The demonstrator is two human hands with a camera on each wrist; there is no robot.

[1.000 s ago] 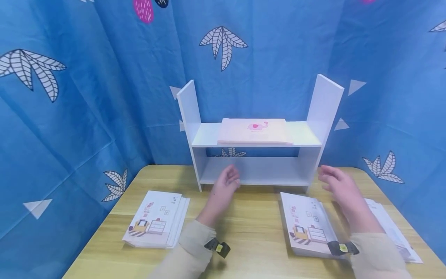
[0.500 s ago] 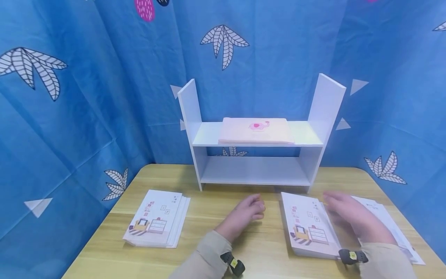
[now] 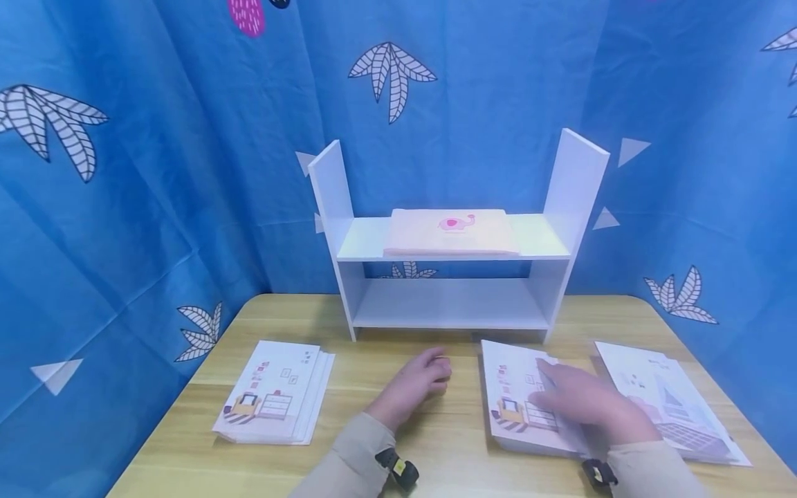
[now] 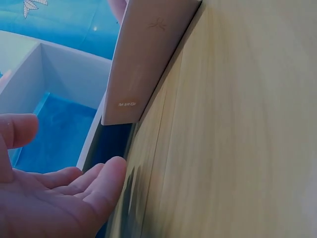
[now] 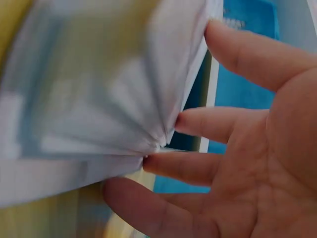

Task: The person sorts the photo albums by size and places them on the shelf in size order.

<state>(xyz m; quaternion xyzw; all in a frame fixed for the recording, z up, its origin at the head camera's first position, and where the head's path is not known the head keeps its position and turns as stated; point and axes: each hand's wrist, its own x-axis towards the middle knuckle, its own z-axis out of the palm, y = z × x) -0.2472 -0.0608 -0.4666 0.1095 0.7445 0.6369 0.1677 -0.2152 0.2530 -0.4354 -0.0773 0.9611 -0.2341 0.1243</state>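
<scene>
My right hand (image 3: 582, 398) lies over the right side of the middle pile of white picture books (image 3: 507, 387); it is blurred in the head view. The right wrist view shows its fingers (image 5: 203, 166) fairly straight, tips against the edge of a book with fanned pages (image 5: 106, 94). My left hand (image 3: 411, 387) hovers above the table between the left and middle piles, fingers loosely bent and holding nothing. In the left wrist view its palm faces up, apart from a pale book's narrow side (image 4: 143, 64), behind which a finger shows.
A white two-tier shelf (image 3: 451, 304) stands at the back of the wooden table (image 3: 349, 377), a pale pink elephant-printed item (image 3: 451, 234) on its upper board. Picture books lie at left (image 3: 270, 394) and far right (image 3: 675, 408). A blue curtain (image 3: 486, 104) hangs behind.
Both hands have come back from beside the shelf toward the table's front. The right hand has moved left, from beside the middle pile onto it, uncovering the far-right books.
</scene>
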